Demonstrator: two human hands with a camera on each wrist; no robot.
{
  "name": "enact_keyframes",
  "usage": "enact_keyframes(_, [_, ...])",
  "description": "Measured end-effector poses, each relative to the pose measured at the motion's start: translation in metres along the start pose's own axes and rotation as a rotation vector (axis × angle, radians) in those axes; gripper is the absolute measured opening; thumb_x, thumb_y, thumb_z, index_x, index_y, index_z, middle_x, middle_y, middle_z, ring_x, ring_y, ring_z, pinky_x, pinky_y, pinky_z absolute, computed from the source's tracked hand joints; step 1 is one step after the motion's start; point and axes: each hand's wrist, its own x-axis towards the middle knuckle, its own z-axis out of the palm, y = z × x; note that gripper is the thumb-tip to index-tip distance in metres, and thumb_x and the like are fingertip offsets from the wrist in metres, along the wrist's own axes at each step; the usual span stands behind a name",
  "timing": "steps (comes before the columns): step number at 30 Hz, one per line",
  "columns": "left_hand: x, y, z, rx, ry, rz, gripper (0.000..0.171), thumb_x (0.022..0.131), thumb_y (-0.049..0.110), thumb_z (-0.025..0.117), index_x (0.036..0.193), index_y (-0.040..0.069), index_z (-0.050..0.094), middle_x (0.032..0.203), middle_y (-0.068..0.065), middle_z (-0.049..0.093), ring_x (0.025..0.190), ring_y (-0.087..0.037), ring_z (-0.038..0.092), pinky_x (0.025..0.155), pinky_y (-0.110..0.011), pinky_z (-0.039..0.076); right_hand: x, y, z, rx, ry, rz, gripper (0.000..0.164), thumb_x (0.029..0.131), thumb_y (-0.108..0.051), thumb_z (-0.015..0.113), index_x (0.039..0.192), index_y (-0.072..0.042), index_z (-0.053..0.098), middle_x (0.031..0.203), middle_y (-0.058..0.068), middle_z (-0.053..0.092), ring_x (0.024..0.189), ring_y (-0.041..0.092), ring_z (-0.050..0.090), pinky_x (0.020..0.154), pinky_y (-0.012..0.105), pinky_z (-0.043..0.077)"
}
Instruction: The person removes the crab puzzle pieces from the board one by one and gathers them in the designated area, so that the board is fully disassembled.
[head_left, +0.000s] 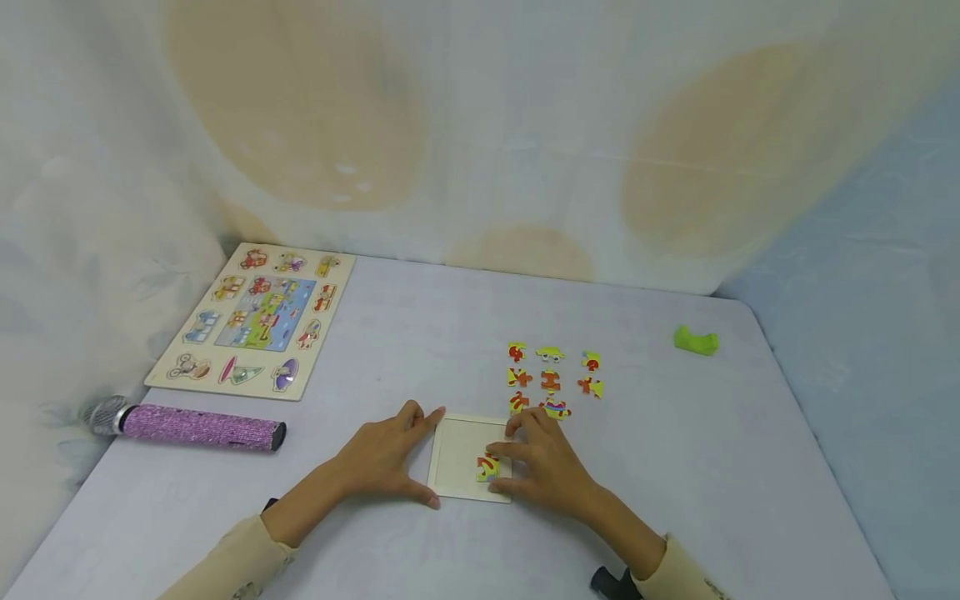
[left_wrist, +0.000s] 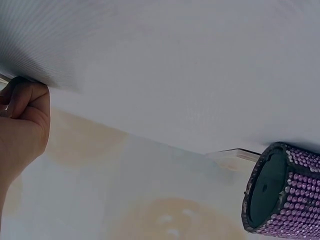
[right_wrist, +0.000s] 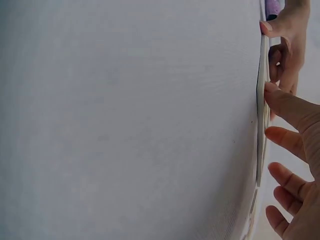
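A small cream puzzle tray (head_left: 455, 458) lies flat near the table's front. My left hand (head_left: 386, 454) holds its left side, thumb at the near corner and index finger at the far corner. Between the thumb and index finger of my right hand (head_left: 551, 467) is a yellow-and-red puzzle piece (head_left: 487, 468), which they pinch inside the tray's right part. The right wrist view shows the tray (right_wrist: 261, 110) edge-on, with the right thumb (right_wrist: 285, 102) and index fingertip on it. More puzzle pieces (head_left: 551, 381) lie in rows beyond the tray; the right hand partly covers the nearest row.
A wooden picture board (head_left: 315, 371) with vehicle and toy shapes lies at the back left. In front of it is a purple glittery microphone (head_left: 202, 427). A bright green object (head_left: 696, 341) sits at the back right. Curtains stand behind the white table (head_left: 712, 467).
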Motion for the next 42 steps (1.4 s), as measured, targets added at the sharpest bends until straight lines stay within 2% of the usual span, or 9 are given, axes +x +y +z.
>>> enact_keyframes(13, [0.000, -0.002, 0.003, 0.009, 0.007, 0.001, 0.122, 0.058, 0.085, 0.071, 0.152, 0.014, 0.040, 0.116, 0.002, 0.044, 0.075, -0.006, 0.045, 0.060, -0.021, 0.040, -0.002, -0.002, 0.004, 0.035, 0.028, 0.017, 0.034, 0.069, -0.040, 0.089, 0.097, -0.025, 0.079, 0.105, -0.001, 0.053, 0.109, 0.017, 0.042, 0.095, 0.038, 0.039])
enact_keyframes(22, [0.001, -0.002, 0.002, 0.015, 0.018, 0.007, 0.122, 0.057, 0.083, 0.073, 0.152, 0.013, 0.041, 0.115, 0.001, 0.045, 0.074, -0.007, 0.046, 0.060, -0.022, 0.041, 0.001, -0.002, 0.008, 0.039, 0.064, -0.055, 0.030, 0.069, -0.034, 0.089, 0.090, -0.018, 0.075, 0.103, 0.000, 0.054, 0.107, 0.019, 0.045, 0.095, 0.038, 0.038])
enact_keyframes(31, [0.000, -0.001, 0.002, 0.005, 0.016, 0.007, 0.121, 0.057, 0.082, 0.074, 0.152, 0.014, 0.041, 0.115, 0.001, 0.045, 0.074, -0.007, 0.046, 0.060, -0.022, 0.041, 0.001, -0.004, 0.010, 0.041, 0.062, -0.068, 0.032, 0.068, -0.036, 0.089, 0.091, -0.017, 0.077, 0.104, -0.002, 0.054, 0.108, 0.017, 0.044, 0.095, 0.036, 0.038])
enact_keyframes(42, [0.000, -0.002, 0.004, 0.002, 0.010, -0.003, 0.122, 0.057, 0.082, 0.074, 0.153, 0.015, 0.039, 0.115, 0.001, 0.045, 0.074, -0.007, 0.045, 0.059, -0.021, 0.039, -0.006, -0.001, -0.001, 0.009, 0.072, -0.048, 0.029, 0.067, -0.034, 0.089, 0.089, -0.020, 0.076, 0.103, -0.002, 0.054, 0.110, 0.019, 0.044, 0.098, 0.038, 0.037])
